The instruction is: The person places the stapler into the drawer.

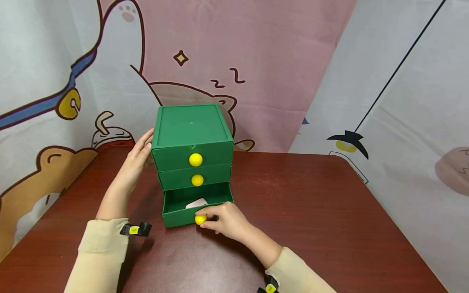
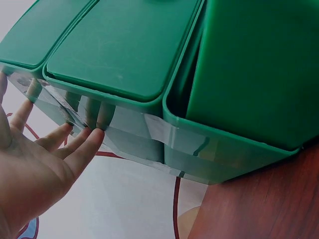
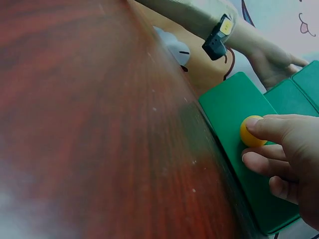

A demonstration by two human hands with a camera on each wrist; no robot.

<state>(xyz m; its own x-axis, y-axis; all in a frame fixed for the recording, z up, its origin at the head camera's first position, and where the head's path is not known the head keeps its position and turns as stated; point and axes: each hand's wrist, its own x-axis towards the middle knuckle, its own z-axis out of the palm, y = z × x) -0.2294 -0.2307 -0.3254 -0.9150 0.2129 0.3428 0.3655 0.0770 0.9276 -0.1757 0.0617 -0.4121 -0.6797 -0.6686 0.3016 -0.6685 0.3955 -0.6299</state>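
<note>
A green three-drawer cabinet point(image 1: 190, 126) stands on the table with its bottom drawer point(image 1: 178, 218) pulled partway out. Inside that drawer lies a pale pinkish-white flat piece point(image 1: 196, 203), partly hidden by the drawer front. My right hand point(image 1: 231, 221) pinches the bottom drawer's round yellow knob point(image 1: 200, 219) between thumb and finger; the right wrist view shows the thumb on the knob point(image 3: 250, 135). Against the cabinet's left side rests my left hand point(image 1: 134, 162), its fingers extended. In the left wrist view, its fingertips point(image 2: 94, 135) touch the clear-taped side wall.
Both upper drawers, with yellow knobs point(image 1: 196, 159) of their own, are closed. The reddish-brown table point(image 1: 311, 211) extends to the right of the cabinet and in front of it. A cartoon-printed cloth point(image 1: 264, 73) hangs behind the table.
</note>
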